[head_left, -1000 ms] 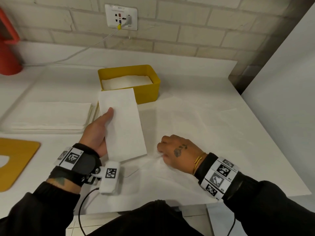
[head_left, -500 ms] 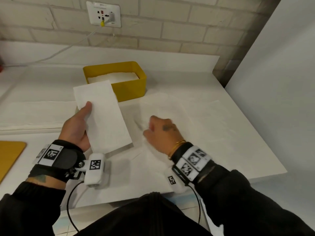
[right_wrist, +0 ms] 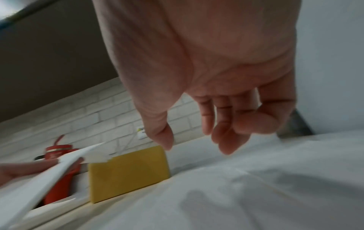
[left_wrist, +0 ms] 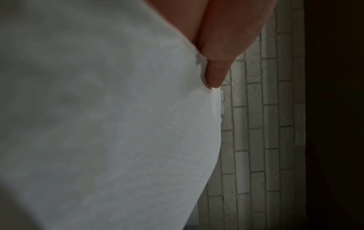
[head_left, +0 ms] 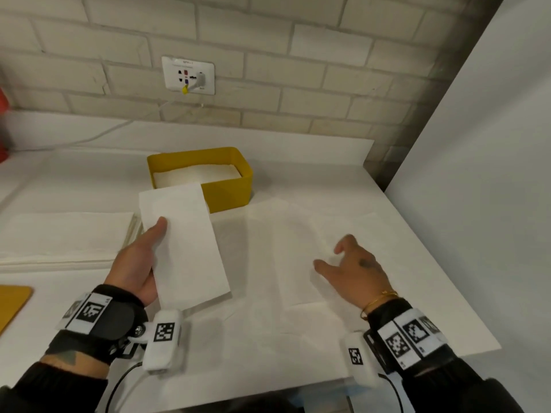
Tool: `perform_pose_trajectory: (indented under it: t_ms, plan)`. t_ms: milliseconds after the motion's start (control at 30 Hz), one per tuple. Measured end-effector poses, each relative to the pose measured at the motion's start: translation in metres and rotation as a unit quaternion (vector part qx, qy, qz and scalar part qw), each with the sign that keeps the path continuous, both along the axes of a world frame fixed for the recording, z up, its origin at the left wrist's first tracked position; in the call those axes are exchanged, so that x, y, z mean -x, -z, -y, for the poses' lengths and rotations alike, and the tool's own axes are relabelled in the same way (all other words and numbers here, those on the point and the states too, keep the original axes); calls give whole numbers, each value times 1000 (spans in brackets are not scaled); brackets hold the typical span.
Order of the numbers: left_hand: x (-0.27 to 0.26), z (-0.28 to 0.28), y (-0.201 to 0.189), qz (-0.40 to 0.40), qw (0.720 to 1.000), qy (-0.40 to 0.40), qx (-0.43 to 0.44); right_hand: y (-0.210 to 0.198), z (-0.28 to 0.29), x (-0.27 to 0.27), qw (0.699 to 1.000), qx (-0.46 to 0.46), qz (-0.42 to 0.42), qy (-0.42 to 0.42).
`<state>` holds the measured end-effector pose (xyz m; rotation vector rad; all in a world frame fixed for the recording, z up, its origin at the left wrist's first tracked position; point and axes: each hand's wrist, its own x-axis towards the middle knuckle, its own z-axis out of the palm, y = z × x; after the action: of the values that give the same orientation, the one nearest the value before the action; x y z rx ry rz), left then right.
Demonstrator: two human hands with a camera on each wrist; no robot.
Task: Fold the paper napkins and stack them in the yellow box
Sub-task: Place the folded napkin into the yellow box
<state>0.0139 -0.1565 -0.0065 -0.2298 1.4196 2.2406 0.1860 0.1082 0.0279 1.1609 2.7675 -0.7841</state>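
Head view shows the left hand (head_left: 137, 263) holding a folded paper napkin (head_left: 185, 242) above the white counter (head_left: 387, 278), thumb on top and fingers hidden beneath; its far edge overlaps the near left corner of the yellow box (head_left: 229, 192). That box sits toward the back of the counter and holds a flat stack of white folded napkins (head_left: 196, 174) lying below its rim. To the right, the right hand (head_left: 354, 269) hovers palm down with fingers loosely spread and holding nothing, over an unfolded napkin (head_left: 286, 257) spread flat on the counter. A pile of unfolded napkins (head_left: 65, 236) lies at the left, just beside the held one. On the brick wall behind, a wall socket (head_left: 187, 74) has a plug in it.
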Motion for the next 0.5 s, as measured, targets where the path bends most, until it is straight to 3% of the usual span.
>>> perform_pose_trajectory:
  t_ms: [133,233,500]
  plan:
    - [-5,-13,-2,6,1000,16,-9,-1,33,54,985,-67,92,-129]
    - [-7,-19,-1,10,1000,25,-7,8,49,83,964,-95,180,-171]
    - [-3,-17,4,15,1000,15,-15,18,55,91,946,-172,193,-197]
